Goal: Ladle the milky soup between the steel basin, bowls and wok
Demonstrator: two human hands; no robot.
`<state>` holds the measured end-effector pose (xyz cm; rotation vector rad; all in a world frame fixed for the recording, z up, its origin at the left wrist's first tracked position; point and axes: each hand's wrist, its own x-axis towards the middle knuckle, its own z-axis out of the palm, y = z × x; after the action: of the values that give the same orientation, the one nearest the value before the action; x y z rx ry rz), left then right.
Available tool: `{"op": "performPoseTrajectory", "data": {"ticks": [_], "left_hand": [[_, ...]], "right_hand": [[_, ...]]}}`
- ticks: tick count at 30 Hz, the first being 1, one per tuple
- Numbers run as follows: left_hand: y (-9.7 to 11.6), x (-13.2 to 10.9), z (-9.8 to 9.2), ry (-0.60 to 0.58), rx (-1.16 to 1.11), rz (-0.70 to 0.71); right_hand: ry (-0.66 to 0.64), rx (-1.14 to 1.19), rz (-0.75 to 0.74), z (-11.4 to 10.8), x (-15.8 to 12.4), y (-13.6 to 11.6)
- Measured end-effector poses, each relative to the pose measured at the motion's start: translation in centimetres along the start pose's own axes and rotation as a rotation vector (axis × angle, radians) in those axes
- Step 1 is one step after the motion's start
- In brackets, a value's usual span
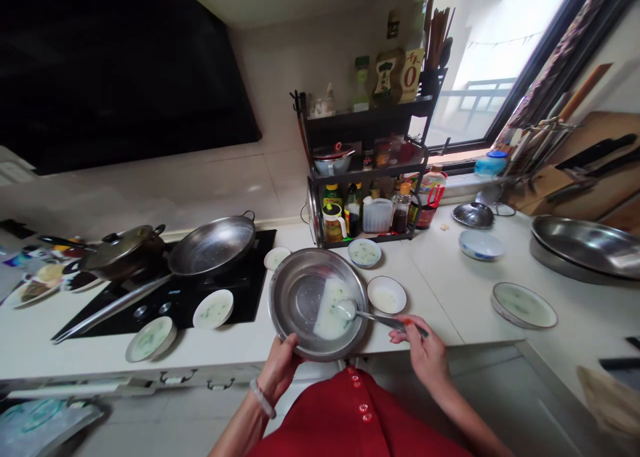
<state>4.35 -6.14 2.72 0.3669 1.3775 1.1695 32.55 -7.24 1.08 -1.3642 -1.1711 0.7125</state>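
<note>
My left hand (286,364) grips the near-left rim of a wide metal basin (295,290), which looks tilted to the right. Pale milky soup with green bits (327,314) has pooled in the basin's right side. With my right hand (423,347) I hold the dark handle of a ladle (346,308), its bowl in the soup. Just right of the basin stands a dark-rimmed white bowl (387,295) with a little pale liquid in it. Behind the basin are a bowl of soup (365,252) and a small white bowl (277,258) partly hidden by the basin.
Two soup bowls (213,310) (151,339) sit by the black cooktop (250,290), which carries a wok (213,247) and a lidded pot (123,250). A condiment rack (367,114) stands at the back. To the right are another soup bowl (524,304), a blue-patterned bowl (481,245) and metal pans (590,250).
</note>
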Motion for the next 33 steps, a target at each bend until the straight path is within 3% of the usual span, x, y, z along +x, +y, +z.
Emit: {"op": "performPoseTrajectory", "data": {"ticks": [4, 10, 20, 28, 33], "left_hand": [[0.0, 0.2, -0.2, 0.005, 0.0, 0.013], [0.0, 0.4, -0.3, -0.011, 0.016, 0.014], [-0.1, 0.7, -0.3, -0.016, 0.013, 0.011], [-0.2, 0.9, -0.4, -0.055, 0.017, 0.015], [-0.1, 1.1, -0.3, -0.029, 0.006, -0.001]], "right_hand": [[0.067, 0.044, 0.125, -0.2, 0.6, -0.3], [0.091, 0.066, 0.151, -0.1, 0.7, -1.0], [0.091, 0.044, 0.075, -0.4, 0.8, -0.6], [-0.014, 0.011, -0.093, -0.5, 0.5, -1.0], [0.071, 0.072, 0.059, -0.5, 0.9, -0.5]]}}
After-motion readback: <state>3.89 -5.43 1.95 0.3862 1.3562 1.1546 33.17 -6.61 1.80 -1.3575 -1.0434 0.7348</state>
